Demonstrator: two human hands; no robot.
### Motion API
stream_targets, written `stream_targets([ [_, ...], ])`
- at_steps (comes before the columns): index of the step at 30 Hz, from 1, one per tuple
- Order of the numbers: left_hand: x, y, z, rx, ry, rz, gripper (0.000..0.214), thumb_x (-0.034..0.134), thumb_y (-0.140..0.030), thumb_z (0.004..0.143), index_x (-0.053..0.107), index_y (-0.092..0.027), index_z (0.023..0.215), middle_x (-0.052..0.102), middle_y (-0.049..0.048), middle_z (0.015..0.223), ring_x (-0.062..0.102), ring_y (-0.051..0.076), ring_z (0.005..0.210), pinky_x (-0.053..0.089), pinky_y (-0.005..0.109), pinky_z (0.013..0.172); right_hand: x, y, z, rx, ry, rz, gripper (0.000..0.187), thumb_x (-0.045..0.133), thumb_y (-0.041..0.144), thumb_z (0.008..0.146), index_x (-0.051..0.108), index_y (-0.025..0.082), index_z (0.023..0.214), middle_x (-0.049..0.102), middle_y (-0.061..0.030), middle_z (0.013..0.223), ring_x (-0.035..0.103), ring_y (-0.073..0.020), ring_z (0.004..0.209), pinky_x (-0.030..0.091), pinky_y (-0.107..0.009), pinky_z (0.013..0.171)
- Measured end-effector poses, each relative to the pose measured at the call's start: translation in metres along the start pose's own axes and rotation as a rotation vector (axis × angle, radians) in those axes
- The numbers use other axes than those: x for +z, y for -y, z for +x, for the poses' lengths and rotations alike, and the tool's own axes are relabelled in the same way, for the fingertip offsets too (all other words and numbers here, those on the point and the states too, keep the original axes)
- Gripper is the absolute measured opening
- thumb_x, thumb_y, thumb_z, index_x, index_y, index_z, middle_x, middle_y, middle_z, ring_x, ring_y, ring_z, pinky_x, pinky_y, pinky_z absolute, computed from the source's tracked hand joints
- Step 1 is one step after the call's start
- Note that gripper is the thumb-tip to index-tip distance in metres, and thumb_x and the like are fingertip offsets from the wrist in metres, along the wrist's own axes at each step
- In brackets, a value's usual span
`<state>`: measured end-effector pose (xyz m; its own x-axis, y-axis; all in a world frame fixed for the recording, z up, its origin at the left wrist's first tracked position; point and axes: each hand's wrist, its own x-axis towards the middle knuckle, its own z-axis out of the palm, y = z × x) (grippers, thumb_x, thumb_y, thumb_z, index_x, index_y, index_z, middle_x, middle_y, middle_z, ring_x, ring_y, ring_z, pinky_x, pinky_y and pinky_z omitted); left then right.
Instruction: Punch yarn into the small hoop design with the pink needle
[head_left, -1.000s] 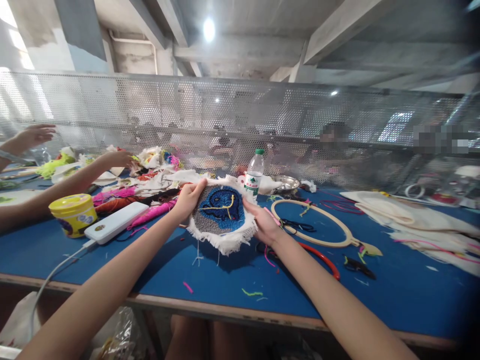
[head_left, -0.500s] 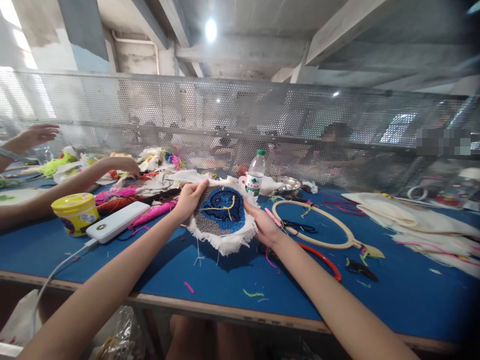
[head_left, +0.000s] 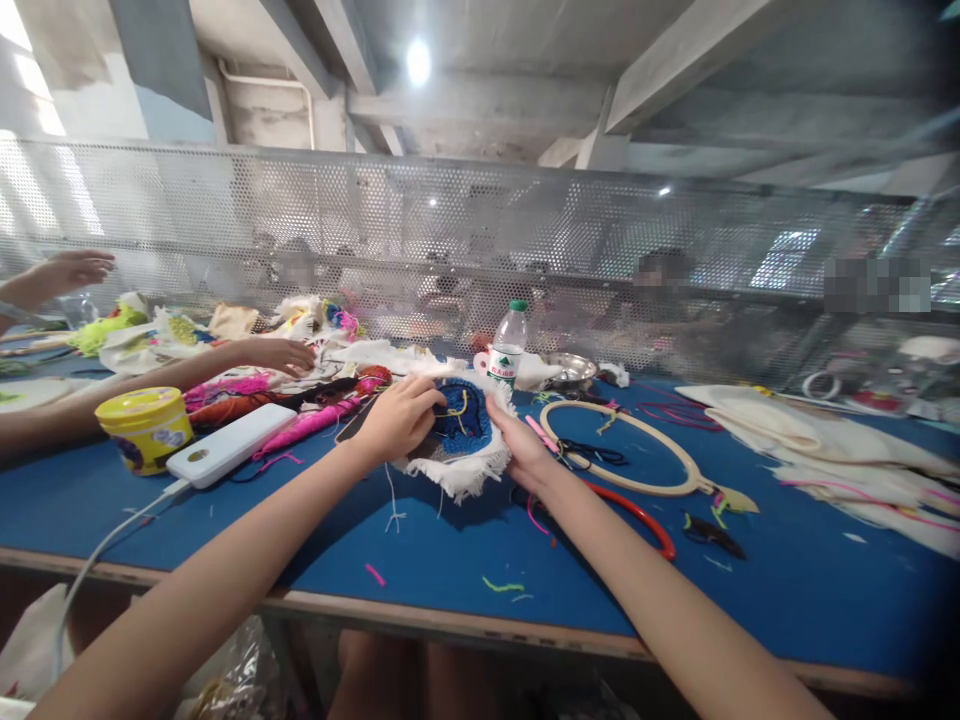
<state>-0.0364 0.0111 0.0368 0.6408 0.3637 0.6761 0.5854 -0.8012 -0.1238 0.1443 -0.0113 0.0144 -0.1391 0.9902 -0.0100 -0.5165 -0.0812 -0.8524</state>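
Note:
A round piece of looped-yarn embroidery (head_left: 474, 432) with a fringed white cloth edge is held up over the blue table. Its face carries blue and grey loops, a dark outline and a loose yellow yarn strand (head_left: 463, 408). My right hand (head_left: 523, 440) grips the right edge, thumb in front. My left hand (head_left: 403, 415) lies over the left part of the face, its fingers bent and closed near the yellow strand. What those fingertips pinch, if anything, is hidden. A white thread hangs below the cloth.
A green-capped water bottle (head_left: 511, 345) stands behind the piece. To the right lie a wooden embroidery hoop (head_left: 626, 484), a red ring (head_left: 637, 522) and folded cream cloth (head_left: 810, 430). Left are a yellow tub (head_left: 145, 430), a white power bank (head_left: 232, 445) and another person's arm (head_left: 187, 372).
My left hand has left the upper left edge and moved over the face of the embroidery. The other person's hand on the left has reached further right over the yarn.

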Motion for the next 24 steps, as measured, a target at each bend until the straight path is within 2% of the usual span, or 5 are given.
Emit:
stream_targets([
  [5, 0.006, -0.01, -0.001, -0.093, -0.071, -0.246, 0.019, 0.051, -0.034, 0.081, 0.058, -0.019, 0.092, 0.052, 0.0052, 0.091, 0.048, 0.018, 0.088, 0.042, 0.033, 0.08, -0.002, 0.0, 0.001, -0.009, 0.004, -0.012, 0.026, 0.042, 0.033, 0.087, 0.058, 0.019, 0.103, 0.07, -0.003, 0.088, 0.064, -0.0177, 0.088, 0.047, -0.037, 0.086],
  [12, 0.017, -0.006, 0.002, -0.278, -0.185, -0.493, 0.009, 0.056, -0.024, 0.078, 0.061, -0.018, 0.074, 0.051, 0.0023, 0.081, 0.049, 0.015, 0.081, 0.041, 0.03, 0.076, -0.004, -0.002, 0.002, -0.026, -0.01, -0.055, 0.024, 0.047, 0.033, 0.085, 0.06, 0.02, 0.1, 0.07, -0.003, 0.088, 0.064, -0.0187, 0.089, 0.048, -0.036, 0.085],
  [15, 0.013, 0.013, 0.005, -0.486, -0.312, -0.529, 0.011, 0.052, -0.022, 0.079, 0.058, -0.017, 0.071, 0.052, 0.0015, 0.078, 0.049, 0.014, 0.076, 0.04, 0.027, 0.071, -0.005, 0.002, 0.002, -0.051, -0.067, -0.047, 0.024, 0.047, 0.032, 0.085, 0.059, 0.02, 0.102, 0.07, -0.0023, 0.089, 0.064, -0.018, 0.09, 0.048, -0.035, 0.086],
  [17, 0.009, 0.032, 0.004, -0.703, -0.436, -0.537, 0.007, 0.055, -0.02, 0.075, 0.057, -0.017, 0.069, 0.053, 0.0001, 0.075, 0.049, 0.013, 0.075, 0.038, 0.025, 0.071, -0.005, 0.004, 0.002, -0.054, -0.085, -0.046, 0.025, 0.046, 0.032, 0.086, 0.058, 0.02, 0.105, 0.069, -0.0023, 0.09, 0.064, -0.0176, 0.089, 0.048, -0.034, 0.086],
  [24, -0.005, 0.099, -0.017, -1.044, -0.597, -0.55, 0.01, 0.058, -0.019, 0.066, 0.05, -0.015, 0.06, 0.048, -0.0026, 0.058, 0.045, 0.011, 0.058, 0.034, 0.023, 0.059, -0.006, 0.006, 0.001, -0.071, -0.074, -0.027, 0.032, 0.047, 0.033, 0.085, 0.051, 0.022, 0.115, 0.069, -0.0025, 0.094, 0.064, -0.019, 0.089, 0.05, -0.037, 0.083],
])
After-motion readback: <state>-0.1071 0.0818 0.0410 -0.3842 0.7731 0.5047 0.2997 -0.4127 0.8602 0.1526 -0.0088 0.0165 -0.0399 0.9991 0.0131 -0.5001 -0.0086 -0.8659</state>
